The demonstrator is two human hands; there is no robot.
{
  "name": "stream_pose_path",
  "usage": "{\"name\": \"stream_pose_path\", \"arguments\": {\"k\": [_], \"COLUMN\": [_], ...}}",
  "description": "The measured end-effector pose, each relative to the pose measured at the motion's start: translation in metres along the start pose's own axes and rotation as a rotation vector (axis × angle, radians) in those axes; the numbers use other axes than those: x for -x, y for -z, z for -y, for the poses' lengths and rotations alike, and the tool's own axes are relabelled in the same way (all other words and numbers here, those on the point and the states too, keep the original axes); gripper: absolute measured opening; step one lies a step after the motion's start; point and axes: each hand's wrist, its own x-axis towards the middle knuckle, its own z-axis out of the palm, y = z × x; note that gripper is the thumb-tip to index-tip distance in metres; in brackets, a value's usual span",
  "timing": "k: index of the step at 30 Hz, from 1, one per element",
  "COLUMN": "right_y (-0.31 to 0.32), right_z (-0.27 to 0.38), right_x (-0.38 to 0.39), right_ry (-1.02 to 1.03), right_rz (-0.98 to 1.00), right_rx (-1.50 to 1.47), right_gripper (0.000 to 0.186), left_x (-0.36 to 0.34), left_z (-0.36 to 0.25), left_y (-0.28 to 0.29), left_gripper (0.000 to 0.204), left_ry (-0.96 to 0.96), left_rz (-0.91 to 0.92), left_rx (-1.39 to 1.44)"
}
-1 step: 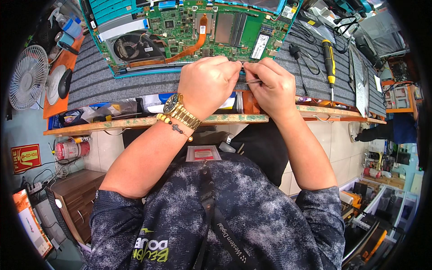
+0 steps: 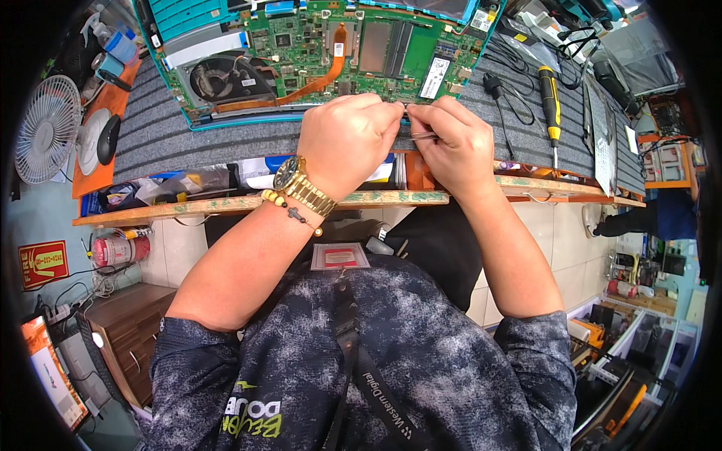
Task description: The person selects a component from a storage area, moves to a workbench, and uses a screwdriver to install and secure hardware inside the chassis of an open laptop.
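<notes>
My left hand (image 2: 346,143), wearing a gold watch and a beaded bracelet, has fingers pinched at the front edge of an opened teal laptop (image 2: 195,124), over whose green circuit board (image 2: 368,75) runs an orange ribbon-like cable; what those fingers hold is too small to make out. My right hand (image 2: 455,143) grips a thin metal tool (image 2: 421,136), apparently tweezers, its fingertips meeting the left ones at that same edge. A black fan (image 2: 218,79) sits in the laptop's left part.
A yellow-black screwdriver (image 2: 549,105) and black cables (image 2: 508,98) lie right on the grey ribbed mat (image 2: 143,146). A white fan (image 2: 47,128) and black mouse (image 2: 108,139) stand left. Below runs an open drawer's wooden edge (image 2: 376,197). Another person (image 2: 662,218) is at the far right.
</notes>
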Motion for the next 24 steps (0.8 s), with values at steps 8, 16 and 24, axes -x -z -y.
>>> {"name": "stream_pose_path", "arguments": {"k": [8,16,24], "right_y": [-0.0007,-0.0004,0.0001], "right_z": [-0.0002,-0.0004,0.0016], "right_x": [-0.0005,-0.0004,-0.0005], "right_ry": [-0.001,-0.01,0.005], "right_rz": [0.004,0.01,0.007], "right_rx": [-0.009,-0.005,0.034], "right_gripper": [0.015,0.015,0.016], "left_x": [0.0001,-0.0005,-0.0009], "left_z": [0.0,-0.0004,-0.0001], "left_y": [0.0007,0.0007,0.0008], "left_gripper": [0.008,0.008,0.007], "left_ry": [0.011,0.016,0.015], "left_rz": [0.008,0.014,0.008], "left_rx": [0.013,0.014,0.036]}}
